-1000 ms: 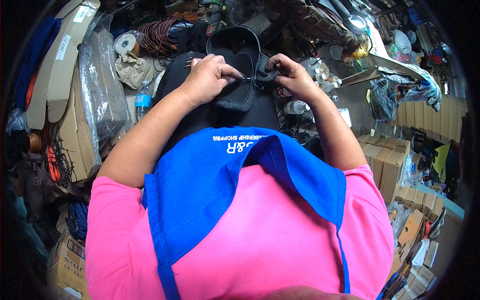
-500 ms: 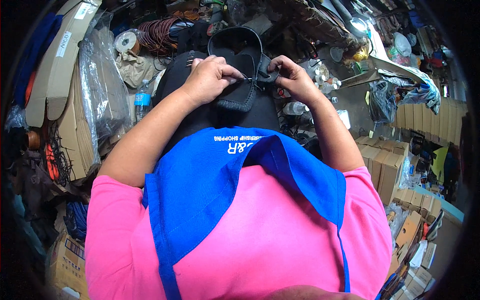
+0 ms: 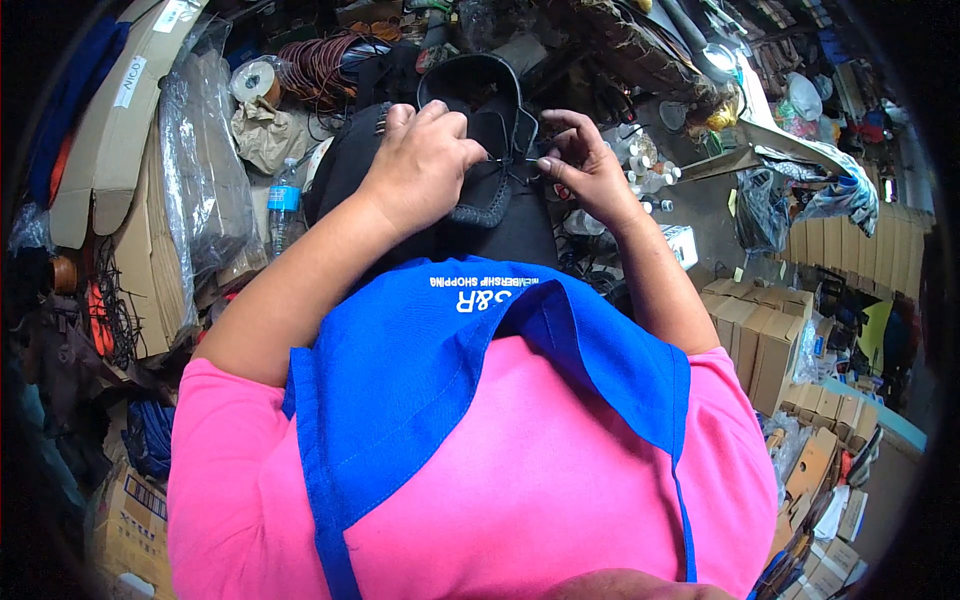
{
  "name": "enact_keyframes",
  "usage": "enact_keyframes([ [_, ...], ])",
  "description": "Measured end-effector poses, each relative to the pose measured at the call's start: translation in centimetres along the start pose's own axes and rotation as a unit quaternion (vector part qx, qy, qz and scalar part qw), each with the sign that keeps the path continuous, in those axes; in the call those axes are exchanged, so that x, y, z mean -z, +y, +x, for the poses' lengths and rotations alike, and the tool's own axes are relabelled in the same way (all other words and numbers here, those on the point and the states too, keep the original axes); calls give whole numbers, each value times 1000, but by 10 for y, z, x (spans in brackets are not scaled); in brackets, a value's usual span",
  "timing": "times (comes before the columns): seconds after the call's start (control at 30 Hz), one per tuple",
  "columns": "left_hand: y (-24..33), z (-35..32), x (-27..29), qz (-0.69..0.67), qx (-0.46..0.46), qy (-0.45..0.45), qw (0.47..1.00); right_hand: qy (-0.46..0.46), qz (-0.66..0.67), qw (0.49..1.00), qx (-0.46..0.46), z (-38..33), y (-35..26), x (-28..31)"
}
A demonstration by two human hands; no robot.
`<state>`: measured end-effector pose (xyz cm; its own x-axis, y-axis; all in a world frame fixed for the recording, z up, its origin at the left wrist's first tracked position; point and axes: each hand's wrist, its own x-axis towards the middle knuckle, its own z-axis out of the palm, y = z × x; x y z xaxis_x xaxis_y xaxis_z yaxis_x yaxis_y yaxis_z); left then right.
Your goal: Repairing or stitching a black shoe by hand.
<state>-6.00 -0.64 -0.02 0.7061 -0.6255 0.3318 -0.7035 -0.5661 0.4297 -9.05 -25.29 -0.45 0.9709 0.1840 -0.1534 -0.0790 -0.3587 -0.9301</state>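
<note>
A black leather piece with a stitched, corded edge lies over my dark-clad lap, its curved band arching up at the far end. My left hand is closed over its left side, thumb and forefinger pinching a thin needle at the seam. Right of the seam, my right hand pinches another thin, pale needle by the thumb, its upper fingers bent and raised. Dark thread shows between the two hands, but how it runs through the leather is too small to make out.
A water bottle stands left of my lap, near crumpled brown paper and a spool. Cardboard sheets lean at far left. Small bottles crowd the right, with stacked cardboard boxes beyond.
My left hand has turned, its back now covering more of the leather's left side. The right hand has let go of the leather's edge flap and now pinches a needle beside the seam.
</note>
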Motion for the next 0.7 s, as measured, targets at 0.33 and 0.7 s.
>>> enact_keyframes([
  [0.33, -11, -5, -3, -24, 33, 7, 999, -87, -115, 989, 23, 16, 10, 13],
  [0.7, -12, -6, -11, -55, 41, 6, 998, -143, -131, 981, 15, 30, 6, 20],
])
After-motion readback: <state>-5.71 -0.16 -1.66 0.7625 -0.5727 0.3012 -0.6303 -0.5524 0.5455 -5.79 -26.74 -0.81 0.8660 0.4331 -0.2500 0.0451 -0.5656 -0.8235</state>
